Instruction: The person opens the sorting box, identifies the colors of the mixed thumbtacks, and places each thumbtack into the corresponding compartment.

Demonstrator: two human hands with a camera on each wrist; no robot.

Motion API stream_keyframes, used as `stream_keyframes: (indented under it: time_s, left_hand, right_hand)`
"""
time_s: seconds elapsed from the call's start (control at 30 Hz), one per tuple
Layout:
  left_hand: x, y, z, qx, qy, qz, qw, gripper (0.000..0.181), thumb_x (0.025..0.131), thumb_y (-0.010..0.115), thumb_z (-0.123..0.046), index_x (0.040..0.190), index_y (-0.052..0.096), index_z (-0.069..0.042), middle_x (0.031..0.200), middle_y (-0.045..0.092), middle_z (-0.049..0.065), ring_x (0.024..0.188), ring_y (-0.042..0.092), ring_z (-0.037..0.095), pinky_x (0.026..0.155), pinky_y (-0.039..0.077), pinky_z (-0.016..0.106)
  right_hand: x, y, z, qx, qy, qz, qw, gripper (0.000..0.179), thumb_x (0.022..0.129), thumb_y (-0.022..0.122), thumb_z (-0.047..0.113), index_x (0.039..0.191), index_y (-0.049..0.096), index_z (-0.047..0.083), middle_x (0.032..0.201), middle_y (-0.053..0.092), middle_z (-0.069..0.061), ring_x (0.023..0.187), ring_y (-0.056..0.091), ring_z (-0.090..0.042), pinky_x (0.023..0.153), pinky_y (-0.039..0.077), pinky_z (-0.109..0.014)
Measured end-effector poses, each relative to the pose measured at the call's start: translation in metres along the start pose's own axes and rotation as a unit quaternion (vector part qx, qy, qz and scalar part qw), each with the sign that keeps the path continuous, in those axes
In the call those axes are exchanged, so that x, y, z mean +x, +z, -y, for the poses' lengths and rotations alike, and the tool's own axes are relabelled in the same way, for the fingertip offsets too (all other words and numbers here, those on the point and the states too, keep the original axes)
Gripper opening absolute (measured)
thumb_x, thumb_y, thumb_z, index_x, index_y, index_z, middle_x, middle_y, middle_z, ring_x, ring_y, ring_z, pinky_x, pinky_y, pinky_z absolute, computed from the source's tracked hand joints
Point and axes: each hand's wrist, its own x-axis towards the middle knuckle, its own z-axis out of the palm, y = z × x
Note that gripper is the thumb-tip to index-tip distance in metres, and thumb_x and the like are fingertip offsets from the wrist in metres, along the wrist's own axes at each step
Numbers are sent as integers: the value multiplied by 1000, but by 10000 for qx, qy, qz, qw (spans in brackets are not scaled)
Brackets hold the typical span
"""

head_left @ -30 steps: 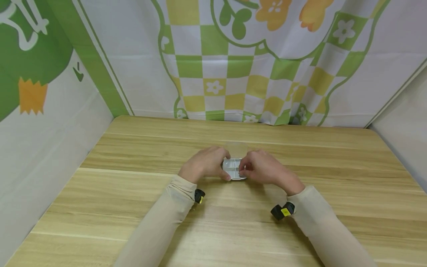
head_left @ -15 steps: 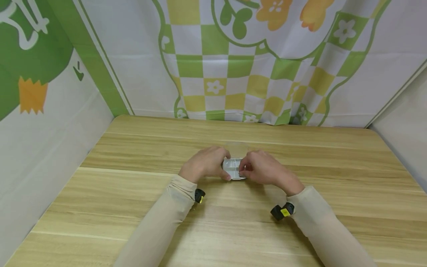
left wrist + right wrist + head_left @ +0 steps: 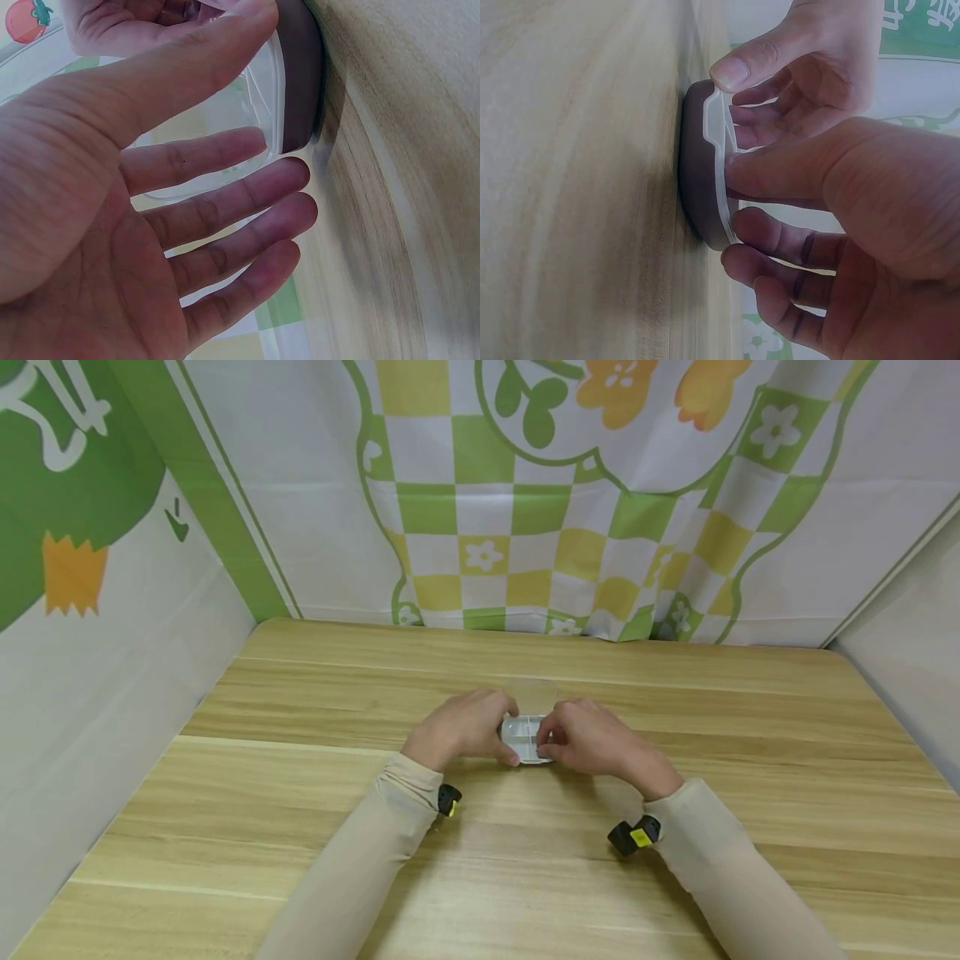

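Note:
A small pill box (image 3: 517,740) with a divided white tray lies on the table between both hands. Its clear lid (image 3: 533,694) is hinged up at the far side, and its dark outer wall (image 3: 697,161) shows in the right wrist view. My left hand (image 3: 467,725) grips the box's left end, thumb at the near corner and index finger at the far one; the other fingers extend free. My right hand (image 3: 592,737) has its thumb and curled fingers down in the right-hand compartments. Whether a small thing sits between those fingertips, I cannot tell.
The wood-grain table (image 3: 480,877) spreads around the box on every side. A green, white and yellow checked curtain (image 3: 540,510) hangs along the table's far edge, with cloth walls at left and right. Both wrists carry small black cameras (image 3: 634,835).

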Motion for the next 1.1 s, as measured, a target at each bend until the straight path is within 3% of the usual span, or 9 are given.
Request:
stream_keyframes:
  time_s: [0.53, 0.83, 1.1]
  left_hand:
    - [-1, 0, 0, 17, -34, -13, 10000, 59, 75, 92, -32, 122, 69, -3, 111, 68, 5, 91, 59, 18, 79, 49, 35]
    - [0, 0, 0, 54, -31, -22, 10000, 59, 75, 92, -32, 121, 69, -4, 111, 67, 5, 91, 58, 17, 79, 49, 34]
    - [0, 0, -1, 54, -69, -5, 10000, 63, 75, 92, -32, 126, 67, -3, 117, 67, 7, 96, 58, 18, 84, 49, 37]
  right_hand:
    - [-2, -3, 1, 29, 150, -7, 9999, 6, 89, 78, 14, 84, 76, 16, 80, 65, 6, 67, 51, -13, 61, 43, -30]
    - [-4, -7, -2, -55, 70, -18, 10000, 4, 88, 79, 15, 86, 77, 13, 76, 60, 4, 67, 52, -12, 62, 45, -30]
    - [-5, -16, -5, 119, 246, 133, 9995, 4, 89, 76, 12, 92, 77, 10, 75, 62, 5, 65, 53, -11, 62, 46, -30]
